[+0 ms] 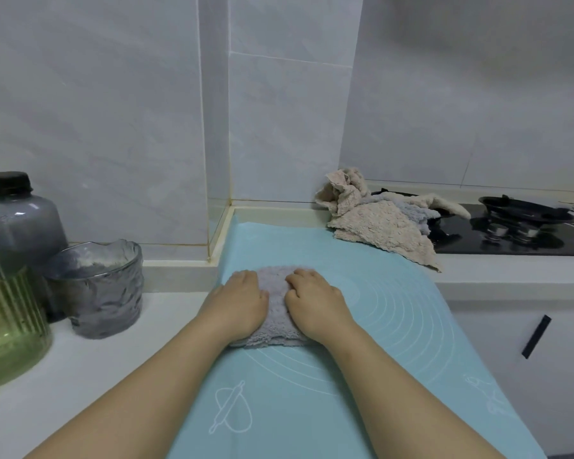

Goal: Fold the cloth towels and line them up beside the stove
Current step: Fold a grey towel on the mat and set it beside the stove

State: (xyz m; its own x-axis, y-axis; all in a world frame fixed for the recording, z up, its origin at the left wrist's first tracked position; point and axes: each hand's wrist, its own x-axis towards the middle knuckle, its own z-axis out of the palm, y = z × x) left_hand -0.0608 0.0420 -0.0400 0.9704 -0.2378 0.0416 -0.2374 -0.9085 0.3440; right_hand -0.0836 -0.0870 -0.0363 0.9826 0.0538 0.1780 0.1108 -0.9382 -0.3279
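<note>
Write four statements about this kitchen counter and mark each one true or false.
1. The left hand and the right hand both rest on the grey towel. True.
2. The grey towel lies on the bare white counter. False: it lies on the blue mat.
3. A pile of unfolded towels sits at the edge of the stove. True.
4. The bottle has a red cap. False: its cap is black.
</note>
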